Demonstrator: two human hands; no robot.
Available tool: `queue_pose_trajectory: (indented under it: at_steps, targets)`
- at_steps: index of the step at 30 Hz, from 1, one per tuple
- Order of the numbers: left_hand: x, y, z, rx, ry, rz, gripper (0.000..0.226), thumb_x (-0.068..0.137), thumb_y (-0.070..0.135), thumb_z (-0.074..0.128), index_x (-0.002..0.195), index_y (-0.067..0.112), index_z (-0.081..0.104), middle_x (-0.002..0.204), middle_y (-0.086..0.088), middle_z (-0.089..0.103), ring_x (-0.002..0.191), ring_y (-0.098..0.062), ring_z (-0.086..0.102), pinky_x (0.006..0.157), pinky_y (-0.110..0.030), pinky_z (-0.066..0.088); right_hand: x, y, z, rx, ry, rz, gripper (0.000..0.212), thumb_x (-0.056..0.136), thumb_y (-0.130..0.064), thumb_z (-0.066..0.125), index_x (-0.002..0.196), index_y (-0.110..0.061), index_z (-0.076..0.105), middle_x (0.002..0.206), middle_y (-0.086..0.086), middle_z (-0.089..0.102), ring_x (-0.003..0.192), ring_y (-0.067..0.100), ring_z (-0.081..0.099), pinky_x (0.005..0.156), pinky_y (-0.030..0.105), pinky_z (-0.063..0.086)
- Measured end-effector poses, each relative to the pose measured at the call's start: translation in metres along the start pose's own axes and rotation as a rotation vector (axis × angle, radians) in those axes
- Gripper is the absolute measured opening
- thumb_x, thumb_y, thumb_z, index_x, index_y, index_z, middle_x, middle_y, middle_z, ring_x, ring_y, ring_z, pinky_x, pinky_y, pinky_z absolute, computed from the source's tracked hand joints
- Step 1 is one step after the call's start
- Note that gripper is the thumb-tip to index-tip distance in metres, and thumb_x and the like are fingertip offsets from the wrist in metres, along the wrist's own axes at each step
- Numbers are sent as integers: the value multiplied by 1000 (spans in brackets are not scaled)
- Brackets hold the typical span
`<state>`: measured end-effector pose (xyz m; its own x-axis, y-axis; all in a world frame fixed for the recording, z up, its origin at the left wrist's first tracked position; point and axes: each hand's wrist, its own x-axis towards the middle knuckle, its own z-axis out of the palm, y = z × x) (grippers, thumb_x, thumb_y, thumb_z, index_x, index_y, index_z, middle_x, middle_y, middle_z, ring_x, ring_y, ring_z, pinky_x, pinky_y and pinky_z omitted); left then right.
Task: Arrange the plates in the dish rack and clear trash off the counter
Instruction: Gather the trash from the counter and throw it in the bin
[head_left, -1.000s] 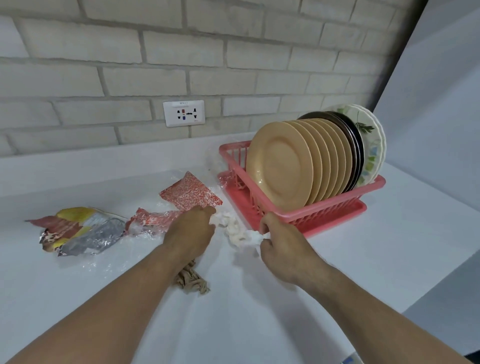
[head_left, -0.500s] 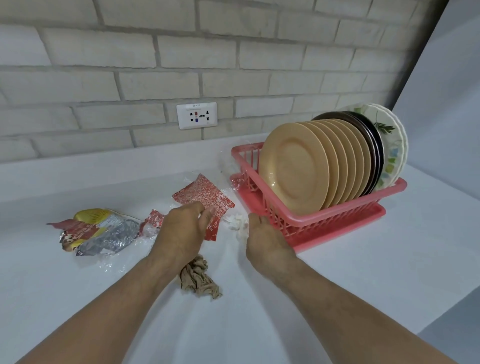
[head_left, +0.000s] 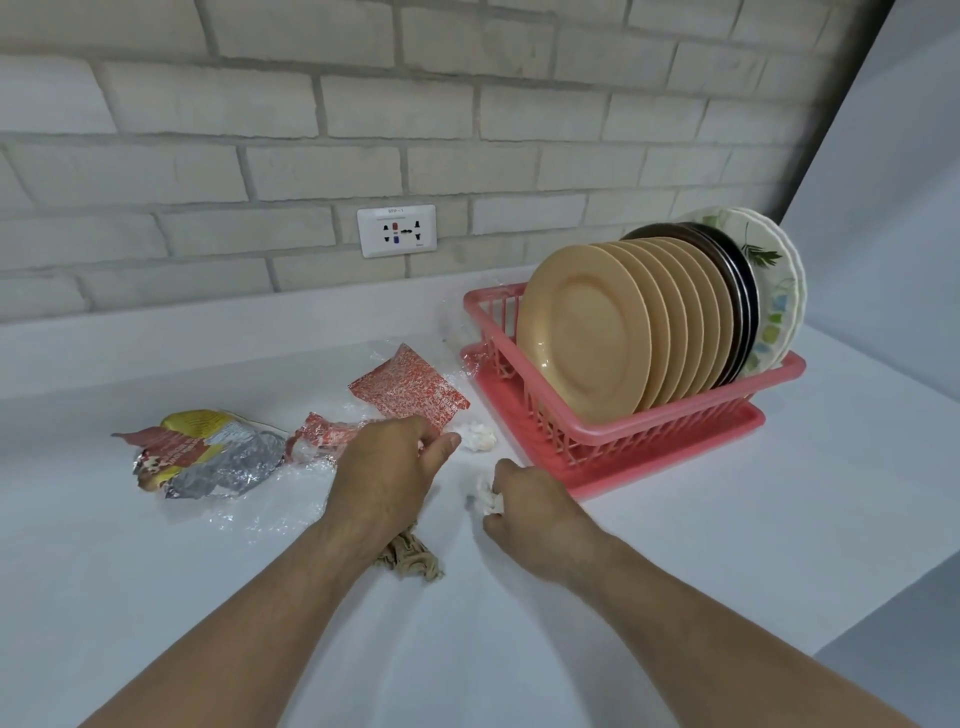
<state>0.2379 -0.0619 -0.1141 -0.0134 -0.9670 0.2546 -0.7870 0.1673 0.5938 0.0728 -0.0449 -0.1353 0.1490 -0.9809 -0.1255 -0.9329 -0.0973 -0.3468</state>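
Counter (head_left: 779, 519): white, smooth, matt.

Dish rack (head_left: 649, 441): pink slatted plastic on matching tray, at 2 o'clock from the hands. Loaded on edge with round tan plates (head_left: 587, 332) in front, dark glossy plates (head_left: 740, 291) behind, scalloped floral plates (head_left: 779, 301) rearmost.

Right hand (head_left: 535, 512): fingers curled tight round crumpled white tissue (head_left: 491, 503), near the rack's front corner.

Left hand (head_left: 389, 467): fingers bent down at lower edge of red printed wrapper (head_left: 410, 389) (grip hidden under knuckles; cannot tell).

Second tissue wad (head_left: 479, 436): loose on counter, 12 o'clock of right hand.

Foil packet (head_left: 208, 457): yellow, red and silver, crinkled, 9 o'clock of left hand; clear film (head_left: 260, 514) spread beside it.

Brown twisted paper (head_left: 413, 558): under left wrist, 6 o'clock.
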Motion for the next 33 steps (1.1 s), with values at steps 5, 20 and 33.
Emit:
queue_pose_trajectory:
  at_steps: [5, 20, 33]
  targets:
    - [-8, 23, 12, -35, 8, 20, 22, 91, 39, 60, 97, 22, 72, 85, -3, 70, 73, -15, 60, 65, -27, 44, -35, 19, -15, 480, -29, 27, 27, 87, -6, 47, 100, -28, 58, 98, 1, 56, 61, 23, 64, 54, 32, 55]
    - [-82, 166, 90, 9, 54, 79, 51, 90, 56, 45, 61, 16, 53, 54, 2, 55, 56, -20, 53, 56, -34, 45, -130, 175, -78, 410, 113, 83, 25, 89, -41, 57, 77, -20, 56, 84, -2, 61, 64, 15, 59, 58, 31, 49]
    - [-146, 243, 150, -88, -77, 97, 23, 95, 24, 28, 75, 23, 40, 68, 3, 53, 64, -16, 51, 61, -39, 47, -183, 257, -80, 363, 140, 49, 36, 94, -48, 51, 79, -15, 55, 75, -6, 56, 64, 10, 50, 59, 27, 42]
